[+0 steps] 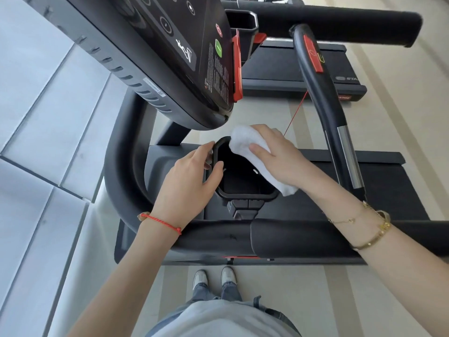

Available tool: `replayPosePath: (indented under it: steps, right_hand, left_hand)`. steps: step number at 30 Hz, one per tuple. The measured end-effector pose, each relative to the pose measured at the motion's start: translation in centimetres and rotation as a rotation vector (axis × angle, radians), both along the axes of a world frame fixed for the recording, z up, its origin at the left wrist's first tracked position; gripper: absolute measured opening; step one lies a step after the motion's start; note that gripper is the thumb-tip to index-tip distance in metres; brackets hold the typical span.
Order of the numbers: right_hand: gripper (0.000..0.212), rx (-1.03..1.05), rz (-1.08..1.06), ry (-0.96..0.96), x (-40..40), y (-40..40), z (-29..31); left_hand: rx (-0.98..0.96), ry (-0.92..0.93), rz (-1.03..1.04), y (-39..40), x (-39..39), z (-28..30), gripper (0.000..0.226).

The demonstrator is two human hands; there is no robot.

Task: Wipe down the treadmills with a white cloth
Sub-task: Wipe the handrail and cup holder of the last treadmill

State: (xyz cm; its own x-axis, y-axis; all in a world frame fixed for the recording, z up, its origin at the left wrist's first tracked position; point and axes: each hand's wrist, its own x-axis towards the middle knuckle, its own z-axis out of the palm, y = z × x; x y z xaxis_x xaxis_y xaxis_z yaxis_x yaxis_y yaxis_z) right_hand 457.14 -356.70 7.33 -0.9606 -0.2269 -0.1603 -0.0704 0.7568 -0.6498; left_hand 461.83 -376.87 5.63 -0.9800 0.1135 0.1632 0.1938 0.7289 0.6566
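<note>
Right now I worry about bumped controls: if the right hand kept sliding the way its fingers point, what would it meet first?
Probably the cup holder's far rim, near the left hand's fingers; the right hand, gripping the cloth, points there. The console seems higher, though depth is unclear.

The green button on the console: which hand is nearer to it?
Right. The right hand, holding the cloth, is below the green button; the left hand is lower, on the cup holder.
</note>
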Motion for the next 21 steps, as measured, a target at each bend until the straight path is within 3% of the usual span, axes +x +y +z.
replayPosePath:
  steps: [5,9,16,21]
  right_hand:
    - [0.063,-0.161,-0.182,-0.057,6.2,-0.4,-1.1]
    - [0.066,-0.129,-0.201,-0.076,6.1,-0.7,-1.0]
    - [0.054,-0.056,-0.092,-0.032,1.2,0.0,0.1]
    - [0.047,-0.192,-0.027,0.054,4.2,1.7,0.6]
  left_hand:
    - [-0.011,-0.001,-0.016,0.0,-0.1,0.0,0.049]
    - [-0.016,0.010,-0.025,0.0,-0.2,-0.1,0.047]
    - [-0.022,0.019,-0.028,0.0,-0.2,-0.2,0.047]
    - [-0.032,0.030,-0.036,-0.1,-0.2,-0.2,0.047]
